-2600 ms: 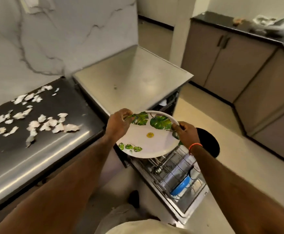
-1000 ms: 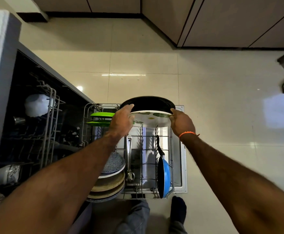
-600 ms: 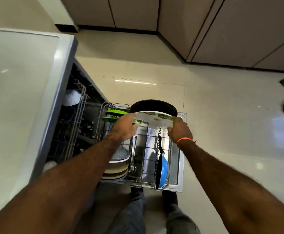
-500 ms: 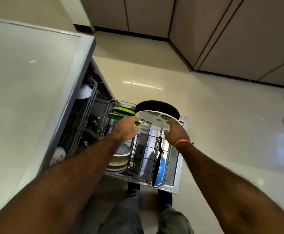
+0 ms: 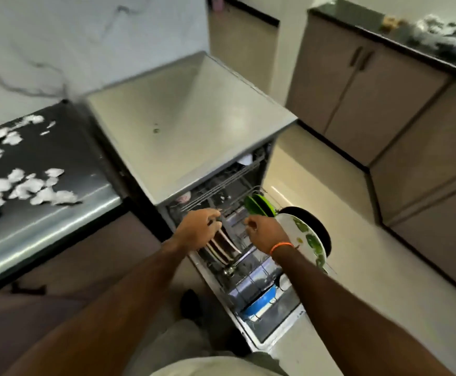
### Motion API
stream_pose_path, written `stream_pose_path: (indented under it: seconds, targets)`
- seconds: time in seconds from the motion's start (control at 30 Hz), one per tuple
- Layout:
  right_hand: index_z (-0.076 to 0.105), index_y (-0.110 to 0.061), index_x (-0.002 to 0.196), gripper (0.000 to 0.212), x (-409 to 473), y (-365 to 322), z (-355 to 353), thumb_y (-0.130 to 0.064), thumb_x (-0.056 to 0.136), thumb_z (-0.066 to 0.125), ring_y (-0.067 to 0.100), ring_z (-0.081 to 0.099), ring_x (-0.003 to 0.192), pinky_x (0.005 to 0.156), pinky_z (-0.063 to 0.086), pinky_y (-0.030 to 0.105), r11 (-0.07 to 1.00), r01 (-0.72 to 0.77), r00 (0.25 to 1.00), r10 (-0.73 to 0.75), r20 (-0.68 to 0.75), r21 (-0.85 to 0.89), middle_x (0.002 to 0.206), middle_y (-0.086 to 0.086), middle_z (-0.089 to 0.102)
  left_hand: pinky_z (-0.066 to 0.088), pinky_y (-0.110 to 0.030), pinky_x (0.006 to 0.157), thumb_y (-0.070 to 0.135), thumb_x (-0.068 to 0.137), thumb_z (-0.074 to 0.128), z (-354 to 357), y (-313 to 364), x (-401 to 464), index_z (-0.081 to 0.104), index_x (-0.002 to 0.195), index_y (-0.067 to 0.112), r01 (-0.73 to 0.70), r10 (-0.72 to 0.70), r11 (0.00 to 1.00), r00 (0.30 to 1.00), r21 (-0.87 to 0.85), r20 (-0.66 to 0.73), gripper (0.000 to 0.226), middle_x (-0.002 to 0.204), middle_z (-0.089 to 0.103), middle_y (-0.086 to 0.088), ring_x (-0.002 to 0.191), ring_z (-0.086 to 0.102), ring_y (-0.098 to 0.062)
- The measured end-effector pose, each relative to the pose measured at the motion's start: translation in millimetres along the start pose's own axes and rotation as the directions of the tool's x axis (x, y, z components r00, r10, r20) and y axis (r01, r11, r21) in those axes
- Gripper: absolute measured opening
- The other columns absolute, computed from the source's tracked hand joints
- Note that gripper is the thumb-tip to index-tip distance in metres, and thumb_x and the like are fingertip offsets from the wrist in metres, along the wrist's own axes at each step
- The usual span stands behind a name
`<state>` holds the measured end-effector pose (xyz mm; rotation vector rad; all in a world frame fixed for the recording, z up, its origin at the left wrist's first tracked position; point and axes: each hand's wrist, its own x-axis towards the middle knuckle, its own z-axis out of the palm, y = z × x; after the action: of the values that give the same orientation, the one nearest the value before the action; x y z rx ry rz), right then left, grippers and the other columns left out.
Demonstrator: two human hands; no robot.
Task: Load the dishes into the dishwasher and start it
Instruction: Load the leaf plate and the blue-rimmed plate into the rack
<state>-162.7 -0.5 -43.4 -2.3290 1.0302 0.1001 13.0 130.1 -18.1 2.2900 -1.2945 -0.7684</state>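
Our left hand (image 5: 198, 229) and right hand (image 5: 269, 234) hovered loosely curled, grasping nothing, above the pulled-out wire dishwasher rack (image 5: 251, 278); the round white leaf-printed plate (image 5: 307, 240) stood upright there.

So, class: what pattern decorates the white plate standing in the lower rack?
Green leaves on the white plate, head view.

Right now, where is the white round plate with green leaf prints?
It stands on edge in the lower rack, at the right side, against the black pan, beside the right hand.
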Motion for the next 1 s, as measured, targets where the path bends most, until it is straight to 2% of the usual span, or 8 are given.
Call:
stream_pose_path:
  seconds: [0.13,0.23,0.47,0.6,0.7,0.77,0.9,1.0]
  targets:
    - [0.071,-0.019,0.110,0.023,2,-85,10,-0.028,0.092,0.059,0.033,0.065,0.107,0.090,0.051,0.041,0.968,0.245,0.969,-0.242,0.056,-0.051,0.114,0.009,0.072,0.051,-0.030,0.097,0.028,0.093,0.070,-38,-39,-70,0.069,0.128,0.016,0.128,-0.140,0.989,0.976,-0.078,-0.167,0.036,0.121,0.073,-0.004,0.113,0.068,-0.020]
    - [0.072,-0.018,0.114,0.026,0,-151,23,-0.022,0.091,0.061,0.028,0.065,0.110,0.094,0.047,0.036,0.913,0.404,0.910,-0.394,0.128,-0.061,0.117,0.007,0.072,0.050,-0.030,0.099,0.027,0.092,0.069,-62,-74,-121,0.070,0.127,0.016,0.207,-0.224,0.974,0.938,-0.092,-0.263,0.036,0.122,0.073,-0.004,0.115,0.067,-0.021]
    - [0.074,-0.018,0.112,0.024,-20,-302,84,-0.019,0.091,0.063,0.022,0.067,0.106,0.095,0.050,0.034,0.755,0.656,0.726,-0.634,0.265,0.010,0.115,0.002,0.074,0.050,-0.031,0.100,0.027,0.094,0.067,-111,-166,-257,0.068,0.128,0.014,0.377,-0.439,0.898,0.784,-0.225,-0.439,0.037,0.124,0.072,-0.003,0.115,0.066,-0.020]
    - [0.072,-0.025,0.112,0.024,-44,-387,131,-0.022,0.091,0.061,0.017,0.066,0.104,0.093,0.051,0.034,0.653,0.757,0.600,-0.715,0.359,0.035,0.114,-0.005,0.073,0.052,-0.035,0.102,0.031,0.095,0.070,-131,-218,-340,0.063,0.135,0.013,0.434,-0.561,0.827,0.657,-0.356,-0.503,0.045,0.125,0.071,-0.004,0.114,0.067,-0.016]
    - [0.071,-0.024,0.117,0.026,-71,-447,171,-0.021,0.093,0.061,0.016,0.064,0.105,0.094,0.050,0.032,0.580,0.812,0.505,-0.752,0.424,0.061,0.116,-0.005,0.071,0.050,-0.025,0.100,0.032,0.095,0.070,-140,-250,-403,0.057,0.141,0.016,0.473,-0.622,0.781,0.538,-0.408,-0.569,0.050,0.130,0.069,-0.003,0.118,0.065,-0.015]
    - [0.071,-0.026,0.117,0.026,-86,-481,197,-0.023,0.093,0.061,0.014,0.065,0.104,0.092,0.050,0.029,0.543,0.835,0.458,-0.774,0.438,0.086,0.114,-0.006,0.071,0.048,-0.025,0.101,0.033,0.094,0.070,-146,-269,-437,0.055,0.143,0.018,0.504,-0.669,0.737,0.446,-0.451,-0.595,0.054,0.133,0.067,-0.003,0.121,0.063,-0.015]
    - [0.072,-0.028,0.114,0.025,-118,-543,245,-0.023,0.091,0.063,0.010,0.067,0.094,0.091,0.053,0.030,0.512,0.843,0.384,-0.788,0.481,0.166,0.099,-0.011,0.071,0.049,-0.030,0.102,0.035,0.091,0.072,-147,-300,-502,0.053,0.145,0.020,0.530,-0.758,0.634,0.281,-0.564,-0.589,0.059,0.136,0.065,-0.002,0.120,0.063,-0.017]
    - [0.070,-0.029,0.116,0.026,-145,-583,276,-0.025,0.092,0.063,0.009,0.066,0.095,0.093,0.053,0.031,0.455,0.868,0.295,-0.794,0.532,0.197,0.101,-0.011,0.072,0.045,-0.030,0.107,0.036,0.091,0.071,-144,-313,-547,0.049,0.148,0.019,0.545,-0.802,0.557,0.160,-0.627,-0.575,0.063,0.142,0.060,-0.002,0.128,0.058,-0.016]
